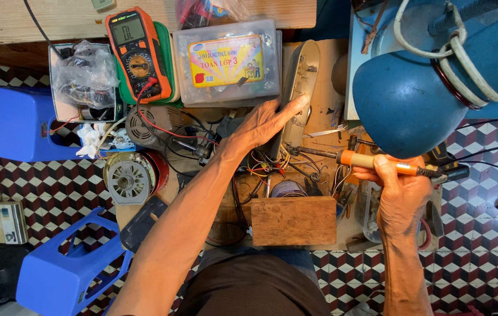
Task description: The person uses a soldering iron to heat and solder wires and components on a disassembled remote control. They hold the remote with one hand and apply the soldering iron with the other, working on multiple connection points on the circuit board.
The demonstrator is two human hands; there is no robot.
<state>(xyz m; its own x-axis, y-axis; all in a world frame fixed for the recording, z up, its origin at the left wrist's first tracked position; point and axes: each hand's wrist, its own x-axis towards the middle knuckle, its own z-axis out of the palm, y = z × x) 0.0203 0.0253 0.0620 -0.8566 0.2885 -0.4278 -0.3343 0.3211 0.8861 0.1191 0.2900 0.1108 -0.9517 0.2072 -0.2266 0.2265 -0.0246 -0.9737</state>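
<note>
My left hand [263, 124] grips the edge of a long grey device shell [301, 82] standing on its side on the workbench, fingers spread along it. My right hand [400, 193] holds a soldering iron with an orange handle [371, 162], its metal tip [304, 151] pointing left toward a tangle of coloured wires [266, 164] below the shell. A wooden block [293, 220] sits just in front of me, between my arms.
An orange multimeter [138, 52] with red lead, a clear plastic box [228, 61], a bag-filled container [84, 79] and small motors [129, 177] lie at left. A blue lamp shade [412, 99] hangs over the right. Blue stools [56, 275] stand on the checkered floor.
</note>
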